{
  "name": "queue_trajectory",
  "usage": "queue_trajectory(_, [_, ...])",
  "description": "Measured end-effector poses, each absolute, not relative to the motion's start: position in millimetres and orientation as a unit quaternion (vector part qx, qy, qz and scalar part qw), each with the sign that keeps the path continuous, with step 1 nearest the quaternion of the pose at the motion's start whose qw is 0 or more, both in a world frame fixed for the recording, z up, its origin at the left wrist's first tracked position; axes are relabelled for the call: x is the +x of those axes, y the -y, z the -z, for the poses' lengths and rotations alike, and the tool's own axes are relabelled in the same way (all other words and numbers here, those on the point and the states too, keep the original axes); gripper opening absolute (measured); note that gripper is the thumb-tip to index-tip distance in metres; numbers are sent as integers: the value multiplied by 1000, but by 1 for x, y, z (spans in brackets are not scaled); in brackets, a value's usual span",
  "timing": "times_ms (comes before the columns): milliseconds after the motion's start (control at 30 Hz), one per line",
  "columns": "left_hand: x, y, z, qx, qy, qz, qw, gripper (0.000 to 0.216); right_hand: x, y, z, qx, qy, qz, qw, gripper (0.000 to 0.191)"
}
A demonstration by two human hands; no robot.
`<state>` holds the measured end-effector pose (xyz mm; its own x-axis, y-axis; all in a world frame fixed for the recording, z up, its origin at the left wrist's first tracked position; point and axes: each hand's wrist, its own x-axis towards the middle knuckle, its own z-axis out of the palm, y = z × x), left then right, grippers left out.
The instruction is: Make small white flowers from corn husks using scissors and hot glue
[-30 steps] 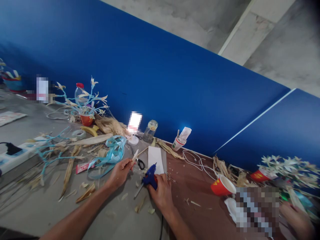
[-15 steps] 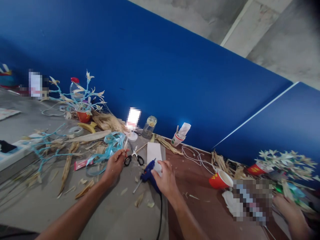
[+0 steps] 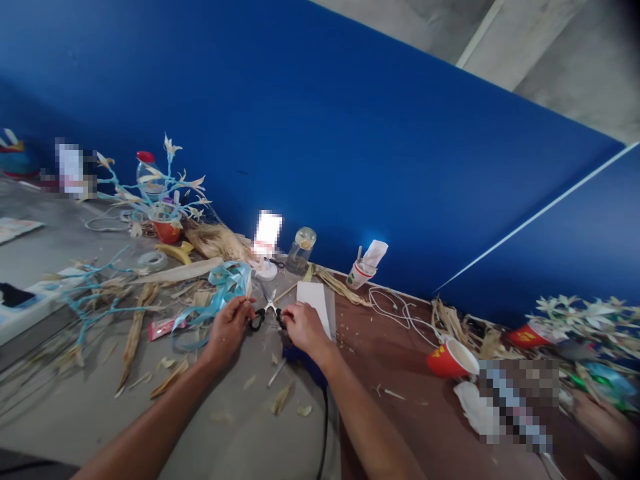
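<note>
My left hand [image 3: 227,333] is closed, its fingertips pinching a small pale husk flower [image 3: 249,288] beside blue ribbon [image 3: 227,287]. Black-handled scissors [image 3: 270,307] lie with their blades apart just right of it. The fingers of my right hand [image 3: 307,330] are bent around the right handle loop of the scissors and partly hide it. Under my right wrist rests a blue glue gun [image 3: 305,363], mostly covered, its metal rod pointing down left. A white card [image 3: 315,300] lies behind that hand.
A glass jar [image 3: 301,250] and a paper cup with tissue [image 3: 363,273] stand by the blue partition [image 3: 350,133]. At left are a potted husk-flower branch [image 3: 167,230] and a blue twig branch [image 3: 95,307]. An orange cup [image 3: 453,357] lies at right, near another person's hand [image 3: 600,413].
My right hand has left the glue gun and moved up and left onto the scissors' handle. My left hand still pinches the husk flower. The view has shifted slightly.
</note>
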<state>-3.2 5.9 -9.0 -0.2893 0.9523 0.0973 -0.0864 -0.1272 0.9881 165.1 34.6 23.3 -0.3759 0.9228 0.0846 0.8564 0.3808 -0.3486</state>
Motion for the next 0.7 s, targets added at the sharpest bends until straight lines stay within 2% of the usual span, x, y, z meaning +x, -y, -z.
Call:
queue_trajectory(267, [-5, -8, 13, 426, -521, -599, 435, 31, 140, -35, -9, -476, 877, -33, 60, 22])
queue_trajectory(700, [-9, -9, 16, 445, -555, -586, 388, 25, 167, -73, -28, -589, 798, -76, 103, 21])
